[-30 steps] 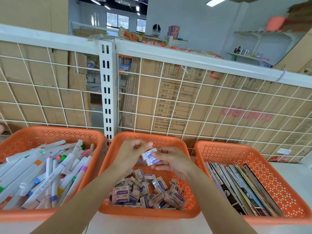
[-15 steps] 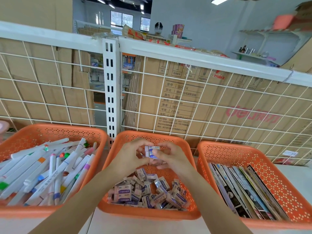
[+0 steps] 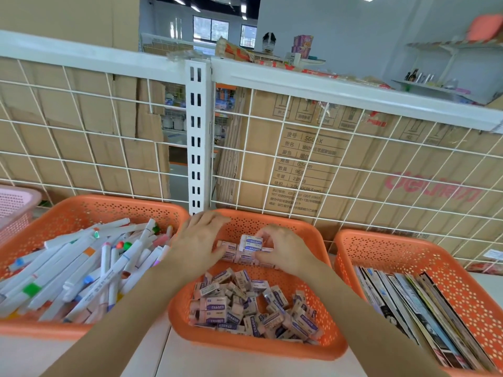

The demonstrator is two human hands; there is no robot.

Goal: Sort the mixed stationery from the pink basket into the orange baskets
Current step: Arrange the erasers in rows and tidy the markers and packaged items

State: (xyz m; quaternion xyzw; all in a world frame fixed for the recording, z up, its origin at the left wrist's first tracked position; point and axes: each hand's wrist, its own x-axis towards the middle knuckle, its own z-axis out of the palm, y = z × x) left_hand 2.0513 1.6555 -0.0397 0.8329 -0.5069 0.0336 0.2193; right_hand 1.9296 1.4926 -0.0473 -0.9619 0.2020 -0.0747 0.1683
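Middle basket [image 3: 321,346] has loose erasers [image 3: 245,308] up front. Right hand [image 3: 283,248] pinches an eraser [image 3: 250,242] at the back, left hand [image 3: 200,240] flat beside it. Markers [image 3: 81,268] in left basket [image 3: 109,205], booklets [image 3: 422,308] in right basket [image 3: 408,248], pink basket [image 3: 13,202] far left, grid [image 3: 353,159] tight behind.

Marker basket [image 3: 81,210] left, eraser basket [image 3: 245,223] middle, booklet basket [image 3: 394,248] right

- We've got a white wire grid panel [image 3: 326,91] running across the back.
- A slotted white post [image 3: 198,142] splits it.
- Behind it, stacked cardboard boxes [image 3: 307,170], one with a printed label.
- Far right, we spot a wall shelf [image 3: 435,87] carrying small bottles [image 3: 417,76].
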